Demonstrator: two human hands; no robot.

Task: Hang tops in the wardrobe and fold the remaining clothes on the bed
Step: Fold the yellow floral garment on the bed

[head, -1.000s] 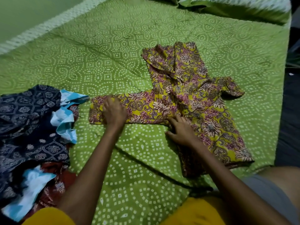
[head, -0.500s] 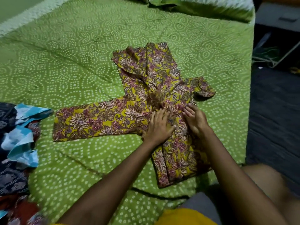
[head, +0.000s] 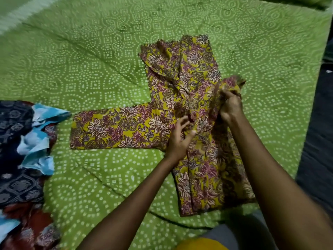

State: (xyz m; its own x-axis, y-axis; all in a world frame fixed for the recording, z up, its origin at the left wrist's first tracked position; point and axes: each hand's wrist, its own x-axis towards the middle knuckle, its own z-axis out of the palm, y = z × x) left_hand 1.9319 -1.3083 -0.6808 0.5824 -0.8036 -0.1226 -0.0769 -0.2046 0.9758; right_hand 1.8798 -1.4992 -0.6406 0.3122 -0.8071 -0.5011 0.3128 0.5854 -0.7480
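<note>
Left hand (head: 180,137) first: from my remote seat I see it resting on the middle of the yellow floral garment (head: 182,112), fingers spread and relaxed, pressing the cloth down rather than gripping it. Before I move across, I note what lies at the far left edge of the view: a heap of unfolded clothes (head: 21,159) in navy print, pale blue and rust red, lying loose on the green bedspread (head: 90,51). Nothing in that heap looks folded, so I judge it all remains to be done.

Moving rightward, one long sleeve (head: 117,129) of the garment stretches flat toward the heap, its cuff just beside the pale blue cloth, and I cannot tell whether they touch. The body of the garment lies lengthwise on the bed, already doubled along its length (I read that from the narrow shape and the seam line down the upper part).

Further right, the right hand (head: 229,107) is curled round the other sleeve, pinching the bunched fabric and lifting it off the bedspread at the garment's right edge. I judge that sleeve is about to be laid inward over the body.

So this garment is about half folded: one sleeve in hand, one lying out, and the final crosswise folds not yet made. No wardrobe shows in view, so I cannot judge the hanging part.
</note>
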